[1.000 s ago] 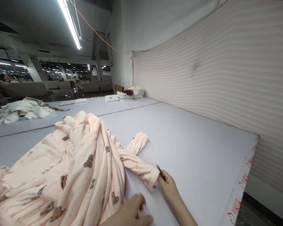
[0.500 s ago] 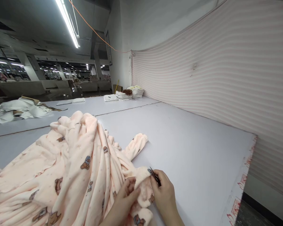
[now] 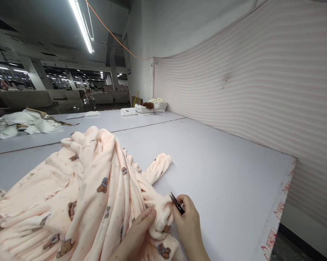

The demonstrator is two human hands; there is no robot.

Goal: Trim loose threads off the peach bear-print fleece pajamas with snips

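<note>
A large heap of peach-pink plush fabric (image 3: 89, 181) with printed brown bears lies gathered on the table, in soft folds. My left hand (image 3: 141, 228) presses its fingers around a bunched part near the heap's right edge; its fingertips are partly sunk in the cloth. Beside it, my right hand (image 3: 189, 221) is closed around small dark thread snips (image 3: 177, 203), blades pointing up and left. Its fingers also touch the edge of the rolled cloth end. A narrow tube of the same fabric (image 3: 159, 167) sticks out beyond my hands.
The pale grey table (image 3: 228, 174) has a seam across it and red-printed tape along its right edge. White cloth pieces (image 3: 24, 124) are piled at the far left. Folded stacks (image 3: 147, 108) stand at the back, beside a hanging striped cloth (image 3: 234, 83).
The cloth end between my hands has turned and bunched up. My left hand has shifted slightly left and down, its fingers straighter. The snips now show more clearly in my right hand.
</note>
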